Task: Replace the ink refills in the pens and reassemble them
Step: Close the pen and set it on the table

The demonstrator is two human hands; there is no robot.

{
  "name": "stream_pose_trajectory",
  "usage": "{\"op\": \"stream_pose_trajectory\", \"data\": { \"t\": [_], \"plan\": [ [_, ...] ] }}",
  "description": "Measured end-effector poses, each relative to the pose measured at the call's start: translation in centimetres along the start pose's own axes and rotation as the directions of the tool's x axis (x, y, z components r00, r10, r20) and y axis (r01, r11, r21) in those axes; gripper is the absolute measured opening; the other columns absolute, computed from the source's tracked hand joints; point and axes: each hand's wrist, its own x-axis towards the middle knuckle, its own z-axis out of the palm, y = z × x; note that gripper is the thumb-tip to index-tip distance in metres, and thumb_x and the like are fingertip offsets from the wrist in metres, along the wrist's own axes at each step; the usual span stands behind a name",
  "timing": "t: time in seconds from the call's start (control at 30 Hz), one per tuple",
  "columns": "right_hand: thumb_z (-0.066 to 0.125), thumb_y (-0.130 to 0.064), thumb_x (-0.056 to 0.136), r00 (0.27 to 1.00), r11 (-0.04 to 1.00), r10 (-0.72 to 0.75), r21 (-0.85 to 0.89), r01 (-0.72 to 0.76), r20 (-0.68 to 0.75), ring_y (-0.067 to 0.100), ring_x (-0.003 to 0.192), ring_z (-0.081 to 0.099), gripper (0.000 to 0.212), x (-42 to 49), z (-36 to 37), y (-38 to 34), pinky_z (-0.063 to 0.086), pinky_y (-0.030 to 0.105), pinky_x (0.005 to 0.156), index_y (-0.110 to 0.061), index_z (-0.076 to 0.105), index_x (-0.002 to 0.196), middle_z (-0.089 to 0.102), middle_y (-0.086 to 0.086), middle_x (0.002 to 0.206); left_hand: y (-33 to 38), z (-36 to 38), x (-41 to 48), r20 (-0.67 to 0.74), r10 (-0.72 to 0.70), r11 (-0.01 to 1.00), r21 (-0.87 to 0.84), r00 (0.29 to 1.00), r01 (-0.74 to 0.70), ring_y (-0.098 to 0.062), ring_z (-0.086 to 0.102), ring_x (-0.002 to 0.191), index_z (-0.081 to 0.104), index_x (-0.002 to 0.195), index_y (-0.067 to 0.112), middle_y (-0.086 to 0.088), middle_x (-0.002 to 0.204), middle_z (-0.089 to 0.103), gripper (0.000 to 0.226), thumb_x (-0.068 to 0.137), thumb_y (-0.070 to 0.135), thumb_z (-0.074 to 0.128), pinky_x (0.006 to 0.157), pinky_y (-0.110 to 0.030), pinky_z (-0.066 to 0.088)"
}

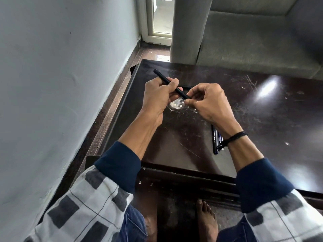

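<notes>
Where our two hands meet at frame centre, we log: black pen (163, 77), slanting toward upper left, gripped in our left hand (158, 97); our right hand (208, 103) pinching its lower end; spare pens (215, 139) lying on the dark table (271, 119), lower right of centre, beneath the right wrist.

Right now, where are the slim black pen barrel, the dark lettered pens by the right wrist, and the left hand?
slim black pen barrel (162, 77): head view, exposed far section.
dark lettered pens (214, 138): head view, lettered side.
left hand (159, 96): head view, its back.
</notes>
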Motion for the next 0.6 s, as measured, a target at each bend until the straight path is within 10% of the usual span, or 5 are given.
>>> {"op": "stream_pose_trajectory", "data": {
  "t": [0.2,0.37,0.6],
  "plan": [
    [0.089,-0.018,0.076,0.999,0.995,0.05,0.09,-0.051,0.008,0.008,0.065,0.062,0.017,-0.2,0.2,0.4,0.058,0.041,0.074,-0.021,0.073,0.078,0.071,-0.006,0.071,-0.1,0.4,-0.2,0.0,0.065,0.995,0.069,0.998,-0.065,-0.018,0.076,0.08,0.069,0.094,0.007,-0.014,0.087,0.076,0.005,0.094,0.012,0.068,0.068,-0.026,0.059],
    [0.087,-0.017,0.078,0.999,0.986,0.019,0.166,-0.024,0.033,0.005,0.069,0.061,0.018,0.4,-0.3,-0.5,0.053,0.027,0.07,-0.024,0.075,0.088,0.072,-0.003,0.083,0.7,0.6,-0.4,-0.009,0.219,0.975,0.039,0.976,-0.219,-0.018,0.072,0.08,0.067,0.104,0.002,-0.023,0.095,0.073,0.015,0.097,0.015,0.065,0.064,-0.023,0.057],
    [0.074,-0.029,0.094,0.985,0.86,0.156,0.5,-0.1,-0.07,0.006,0.061,0.06,0.016,0.5,-3.1,0.0,0.049,0.02,0.061,-0.013,0.074,0.097,0.071,0.0,0.08,0.0,0.1,0.3,0.138,0.384,0.804,0.436,0.913,-0.404,-0.007,0.07,0.083,0.071,0.091,0.034,0.013,0.088,0.072,0.003,0.09,0.035,0.069,0.083,-0.045,0.059]
  ]
}}
